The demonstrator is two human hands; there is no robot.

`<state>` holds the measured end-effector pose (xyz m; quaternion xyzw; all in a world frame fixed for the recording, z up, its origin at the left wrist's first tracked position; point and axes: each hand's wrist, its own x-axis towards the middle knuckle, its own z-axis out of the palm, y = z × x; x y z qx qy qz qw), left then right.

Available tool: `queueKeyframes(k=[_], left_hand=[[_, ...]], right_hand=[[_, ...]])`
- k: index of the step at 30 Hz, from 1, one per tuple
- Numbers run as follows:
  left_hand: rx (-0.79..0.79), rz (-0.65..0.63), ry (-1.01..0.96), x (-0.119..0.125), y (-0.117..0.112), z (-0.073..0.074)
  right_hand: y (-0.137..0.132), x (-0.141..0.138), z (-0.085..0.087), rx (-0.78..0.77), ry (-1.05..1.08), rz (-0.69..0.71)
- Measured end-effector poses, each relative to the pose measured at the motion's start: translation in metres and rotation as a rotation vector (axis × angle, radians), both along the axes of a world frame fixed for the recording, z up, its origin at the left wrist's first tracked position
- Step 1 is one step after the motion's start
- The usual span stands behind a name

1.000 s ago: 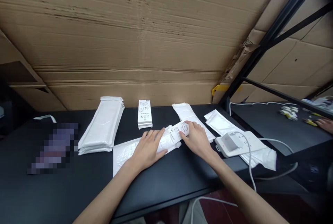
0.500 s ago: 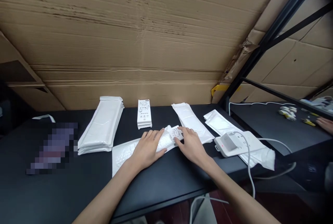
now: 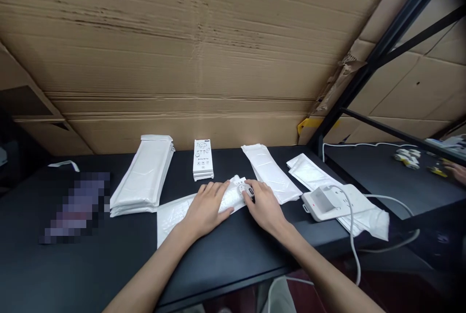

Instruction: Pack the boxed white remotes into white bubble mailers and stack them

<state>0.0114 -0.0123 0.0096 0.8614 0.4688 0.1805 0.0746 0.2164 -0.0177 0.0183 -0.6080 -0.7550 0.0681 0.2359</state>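
Observation:
My left hand [image 3: 207,208] lies flat on a white padded mailer [image 3: 174,219], holding it down on the black table [image 3: 109,259]. My right hand [image 3: 264,206] pinches the end of a small white printed box [image 3: 244,188] at the mailer's mouth. Most of that box is inside the mailer, and only its end shows. An identical box [image 3: 203,159] stands flat beyond my hands. A stack of white mailers [image 3: 141,177] lies to the left, and two more mailers [image 3: 269,172] [image 3: 309,171] lie to the right.
A white power strip [image 3: 322,204] with a cable sits on a mailer at right. Cardboard [image 3: 182,60] forms the back wall, with a black metal frame [image 3: 386,65] at right. On a lower table, another person's hand [image 3: 459,172] is near yellow-white parts [image 3: 407,156].
The printed box has slid further into the mailer, and much less of it shows. My right hand has moved left with it, while my left hand has stayed on the mailer.

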Motion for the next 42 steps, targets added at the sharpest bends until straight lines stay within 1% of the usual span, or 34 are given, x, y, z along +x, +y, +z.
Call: queueKeyframes(k=[3, 8, 11, 15, 18, 23, 29, 36, 42], left_hand=[[0.003, -0.002, -0.003, -0.001, 0.000, -0.001], [0.005, 0.003, -0.008, -0.001, 0.000, -0.001], [0.003, 0.001, -0.018, 0.000, 0.000, -0.001], [-0.014, 0.004, -0.022, 0.000, 0.000, 0.000], [-0.023, 0.005, -0.024, 0.000, 0.000, 0.001], [-0.023, -0.006, -0.013, 0.001, 0.000, 0.001], [0.000, -0.013, 0.006, 0.002, -0.001, 0.001], [0.007, -0.021, 0.019, 0.001, -0.001, 0.002], [0.025, -0.033, 0.031, 0.001, -0.002, 0.001]], right_hand=[[-0.002, -0.002, -0.007, 0.026, 0.041, 0.022], [-0.004, 0.000, -0.023, 0.095, 0.125, 0.053], [-0.006, 0.001, -0.027, 0.108, 0.146, 0.035], [-0.007, 0.000, -0.025, 0.092, 0.141, -0.013], [-0.007, 0.000, -0.024, 0.089, 0.137, -0.010], [-0.008, 0.003, -0.025, 0.086, 0.196, 0.055], [-0.012, 0.004, -0.019, 0.070, 0.191, 0.177], [-0.011, 0.006, -0.021, 0.042, 0.231, 0.249], [-0.012, 0.009, -0.019, -0.034, 0.265, 0.288]])
